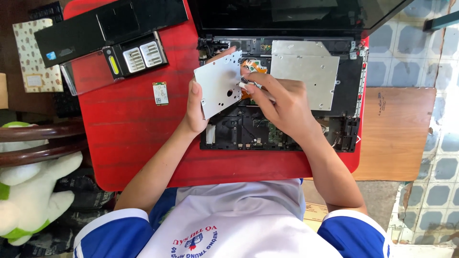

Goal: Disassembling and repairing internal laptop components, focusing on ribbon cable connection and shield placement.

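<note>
An opened black laptop (287, 134) lies on a red table (138, 129), its inner boards exposed. My left hand (195, 112) grips a flat silver metal plate (217, 83) by its lower left edge and holds it tilted above the laptop's left side. My right hand (279, 102) reaches across the laptop, fingertips pinched at the plate's right edge, by an orange flex cable (253, 65). What the fingertips hold is hidden. A silver drive cover (306, 71) sits in the laptop's upper right.
A removed black palm-rest panel (110, 24) and a keyboard frame piece (134, 55) lie at the table's upper left. A small green circuit card (160, 92) lies loose on the table. A wooden chair arm and plush toy (28, 191) stand at left; a wooden board (397, 134) at right.
</note>
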